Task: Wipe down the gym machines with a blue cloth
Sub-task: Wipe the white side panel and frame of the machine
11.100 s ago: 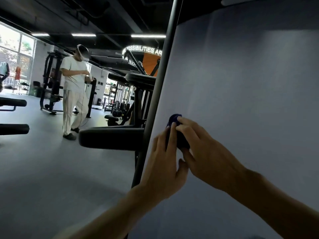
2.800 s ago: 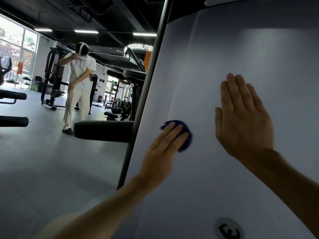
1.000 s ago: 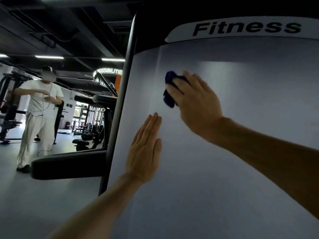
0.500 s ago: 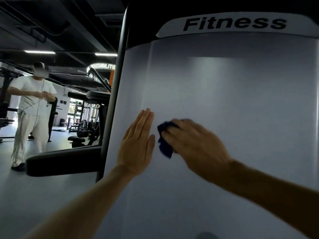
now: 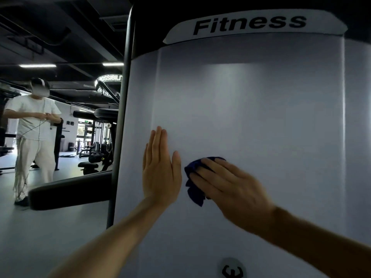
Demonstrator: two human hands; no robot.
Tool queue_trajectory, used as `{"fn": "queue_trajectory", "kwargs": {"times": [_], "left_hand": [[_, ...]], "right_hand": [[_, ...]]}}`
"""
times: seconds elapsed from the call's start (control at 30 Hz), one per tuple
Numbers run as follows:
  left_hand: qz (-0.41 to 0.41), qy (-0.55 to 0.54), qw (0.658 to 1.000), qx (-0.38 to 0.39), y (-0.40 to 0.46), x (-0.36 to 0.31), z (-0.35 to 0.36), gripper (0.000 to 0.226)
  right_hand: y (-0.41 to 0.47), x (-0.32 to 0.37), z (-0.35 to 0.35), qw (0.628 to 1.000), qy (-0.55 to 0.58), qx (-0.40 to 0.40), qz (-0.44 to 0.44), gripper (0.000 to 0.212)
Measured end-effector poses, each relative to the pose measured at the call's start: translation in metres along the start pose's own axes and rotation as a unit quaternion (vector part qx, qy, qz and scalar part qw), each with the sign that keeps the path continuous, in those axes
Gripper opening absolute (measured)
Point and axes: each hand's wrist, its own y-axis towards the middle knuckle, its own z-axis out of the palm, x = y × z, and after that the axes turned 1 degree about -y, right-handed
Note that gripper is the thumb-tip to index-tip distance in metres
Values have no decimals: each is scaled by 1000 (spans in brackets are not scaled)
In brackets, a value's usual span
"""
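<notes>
- At 9 o'clock a person in white clothes (image 5: 32, 137) is seen standing on the gym floor (image 5: 60, 237), well apart from the work.
- Nearer in, a black padded bar (image 5: 70, 194) sticks out at 8 o'clock, and a dark upright post (image 5: 122, 117) runs along the left edge of the white panel (image 5: 251, 117).
- The left hand (image 5: 160, 173) is laid flat on the panel just left of the middle, fingers straight and close together, with nothing held.
- The blue cloth (image 5: 193, 187) is bunched up just right of that hand and is pressed onto the panel.
- The right hand (image 5: 226, 189) is spread over the cloth with fingers fairly straight, so the cloth is pushed more than gripped.
- The job looks part done: only the middle of this panel is being rubbed. No dirt or wet marks can be made out, so the cleaned part cannot be told.
- Much bare panel is left, up to the "Fitness" sign (image 5: 251, 25) at 12 o'clock, across to 3 o'clock, and down to the round sticker (image 5: 232, 269) at 6 o'clock. Other machines (image 5: 96, 145) far back are likely left too.
- Open room lies up and to the right. To the left the cloth is blocked by the flat hand, then by the panel's edge and the post.
</notes>
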Motion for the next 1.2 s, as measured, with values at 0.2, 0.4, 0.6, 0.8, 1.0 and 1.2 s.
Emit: {"fn": "queue_trajectory", "kwargs": {"times": [0.2,0.4,0.6,0.8,1.0,1.2], "left_hand": [[32,21,999,-12,-3,10,5,65],[27,44,999,-7,-4,9,5,66],[31,47,998,-14,-5,7,4,66],[39,58,997,-20,-4,8,4,66],[33,62,997,-21,-5,4,3,65],[33,68,997,-22,-6,3,4,65]], "right_hand": [[71,-107,-36,980,-10,-60,192,35],[43,-31,-7,965,21,-107,237,50],[-16,-15,-3,999,19,39,-24,53],[55,-135,-37,949,29,-89,301,40],[-9,-28,-5,968,60,-124,208,47],[-19,-61,-10,994,49,-46,82,41]]}}
